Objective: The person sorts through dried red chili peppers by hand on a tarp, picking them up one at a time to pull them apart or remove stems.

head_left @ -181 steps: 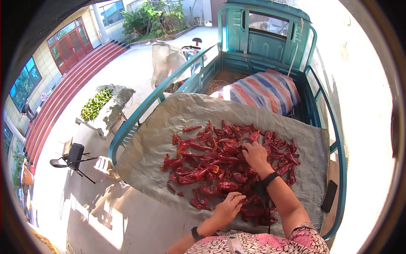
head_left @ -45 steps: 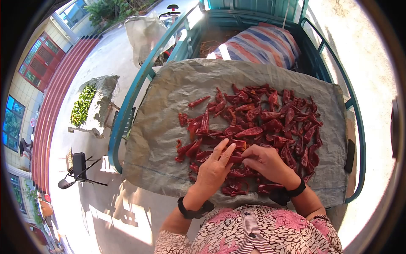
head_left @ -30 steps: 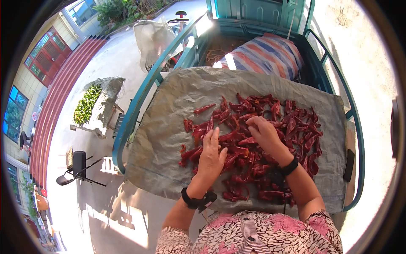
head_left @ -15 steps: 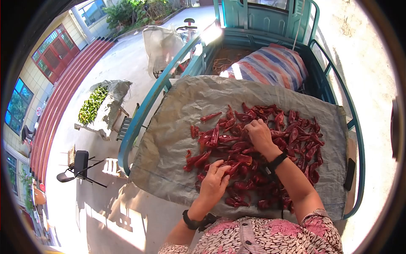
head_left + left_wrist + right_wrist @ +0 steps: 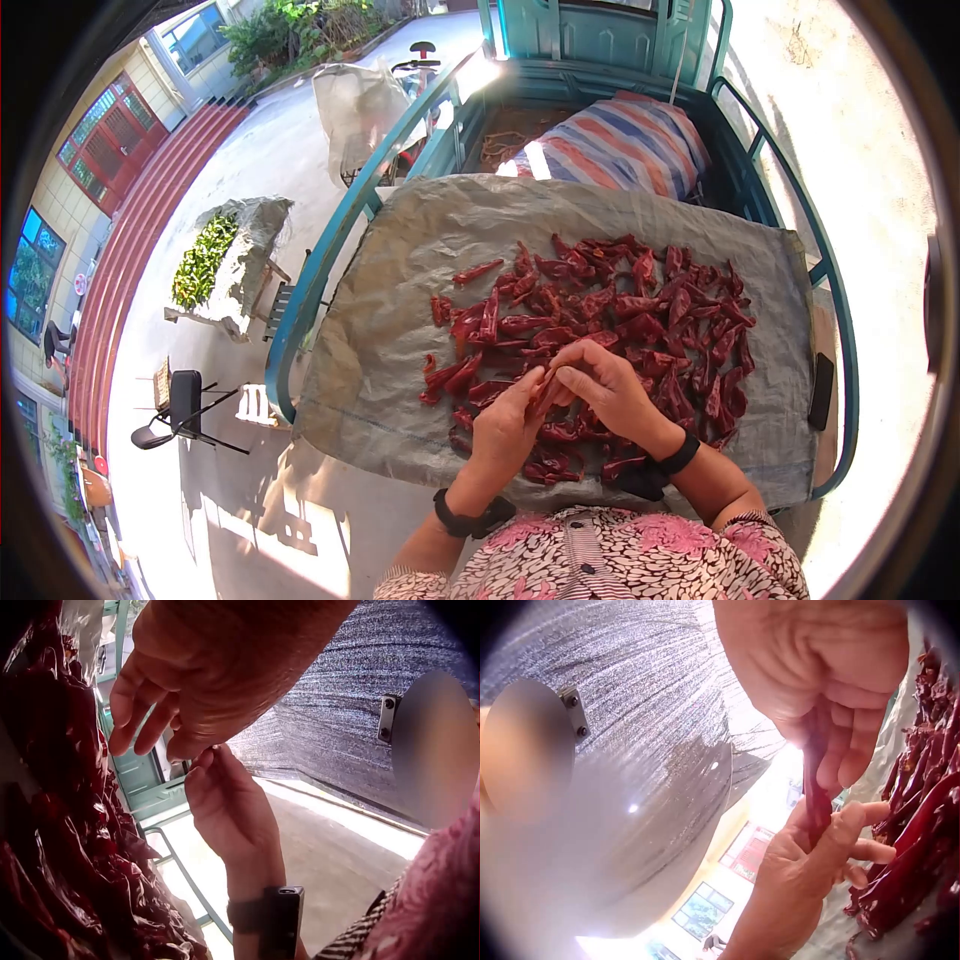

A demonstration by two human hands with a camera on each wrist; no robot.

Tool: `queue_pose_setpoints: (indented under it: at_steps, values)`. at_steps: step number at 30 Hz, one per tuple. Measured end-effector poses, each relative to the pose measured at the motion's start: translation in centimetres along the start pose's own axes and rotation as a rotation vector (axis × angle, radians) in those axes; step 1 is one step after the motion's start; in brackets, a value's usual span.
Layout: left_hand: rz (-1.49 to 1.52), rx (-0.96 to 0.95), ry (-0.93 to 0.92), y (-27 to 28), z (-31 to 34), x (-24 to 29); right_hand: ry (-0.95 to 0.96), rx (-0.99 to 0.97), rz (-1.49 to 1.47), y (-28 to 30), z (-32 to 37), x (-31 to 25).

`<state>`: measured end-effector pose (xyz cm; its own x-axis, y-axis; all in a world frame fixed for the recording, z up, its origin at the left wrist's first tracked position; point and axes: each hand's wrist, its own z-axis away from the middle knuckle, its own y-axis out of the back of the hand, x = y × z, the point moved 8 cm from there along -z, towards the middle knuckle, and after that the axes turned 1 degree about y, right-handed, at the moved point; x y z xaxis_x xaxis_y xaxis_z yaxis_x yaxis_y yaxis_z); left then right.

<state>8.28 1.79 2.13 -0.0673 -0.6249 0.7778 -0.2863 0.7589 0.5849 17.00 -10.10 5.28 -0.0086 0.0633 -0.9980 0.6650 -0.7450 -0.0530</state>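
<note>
In the right wrist view, a single red chilli pepper (image 5: 817, 784) spans the gap between the hands, its long axis running from the right hand (image 5: 821, 664) to the left hand (image 5: 799, 870). The right hand has fingers folded about one end; the left pinches the other between thumb and forefinger, its remaining fingers spread. Neither hand is nearer: both hold the pepper.

In the head view, the hands meet fingertip to fingertip in front of the person's patterned shirt (image 5: 590, 550), the left angled inward from one side, the right from the other. The pepper sits between them, mostly hidden by fingers, above the near part of the spread chillies (image 5: 640, 300) on the grey-green tarpaulin (image 5: 370, 330).

In the left wrist view, the right hand's thumb and forefinger come together just under the left hand, whose outer fingers hang loosely bent. The pepper cannot be made out clearly there.
</note>
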Motion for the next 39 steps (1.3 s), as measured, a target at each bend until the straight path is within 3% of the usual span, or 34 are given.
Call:
queue_pose_setpoints:
  at_steps: [3,7,10,14,18,22,25,28,31,34,36,37,39]
  values:
    - [0.043,-0.008,0.105,0.6,-0.4,0.6,-0.024,0.096,-0.033,2.3,-0.8,1.1]
    - [-0.086,0.015,0.071,0.7,-0.5,0.1,0.279,0.321,0.731,6.0,-3.1,-1.2]
    - [-0.067,-0.057,0.059,-0.5,0.1,-0.3,0.218,0.293,0.972,6.5,-5.0,-0.9]
    - [-0.132,-0.091,-0.112,-1.8,0.7,0.6,0.273,0.216,0.985,7.1,-9.5,2.6]
    - [-0.176,-0.144,-0.116,-3.0,1.1,0.3,0.279,0.172,1.101,7.1,-13.5,7.2]
    - [-0.122,-0.126,-0.106,-3.4,1.6,0.0,0.048,0.122,1.21,7.4,-16.2,9.9]
    - [-0.056,-0.128,-0.104,-3.5,1.8,-0.2,-0.101,0.139,1.23,7.4,-16.7,9.8]
    - [0.035,-0.134,-0.112,-3.4,2.1,-0.3,0.089,0.187,1.254,6.9,-15.9,8.2]
    - [0.271,-0.133,0.074,-2.4,1.8,-0.7,0.3,0.293,1.122,6.1,-12.6,3.0]
    - [0.414,0.036,0.234,-0.5,0.8,-0.6,0.113,0.093,0.816,3.8,-8.6,0.0]
    - [0.445,0.097,0.224,-0.9,0.4,-1.7,0.114,-0.004,0.404,2.1,-5.7,0.5]
    - [0.479,0.101,0.22,-1.2,0.2,-2.0,0.016,-0.089,0.335,1.1,-4.2,0.8]
    - [0.605,0.048,0.282,-1.5,-0.1,-1.2,-0.004,-0.116,0.315,0.2,-2.2,0.7]
